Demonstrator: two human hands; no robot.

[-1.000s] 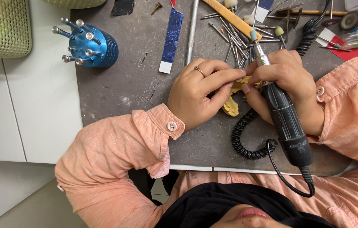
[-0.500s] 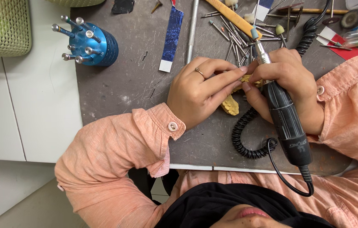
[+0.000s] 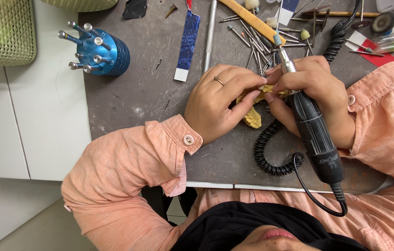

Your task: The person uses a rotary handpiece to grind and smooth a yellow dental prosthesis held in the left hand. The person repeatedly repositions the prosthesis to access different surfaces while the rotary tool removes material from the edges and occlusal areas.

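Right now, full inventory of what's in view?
yellow cast piece: 1, yellow, held between both hands at mat centre
rotary handpiece: 1, black with silver tip, in right hand
coiled cord: 1, black, on mat below the hands
bur stand: 1, blue, holding silver shanks, mat's left edge
loose burs: many, silver, scattered above the hands
sanding strip: 1, blue with white end, top centre
wooden stick: 1, tan, top centre
metal rod: 1, silver, beside the strip
basket: 1, green, top left
work mat: 1, dark grey, on white cabinet
left hand: 1, ring on a finger, gripping the cast
right hand: 1, gripping the handpiece
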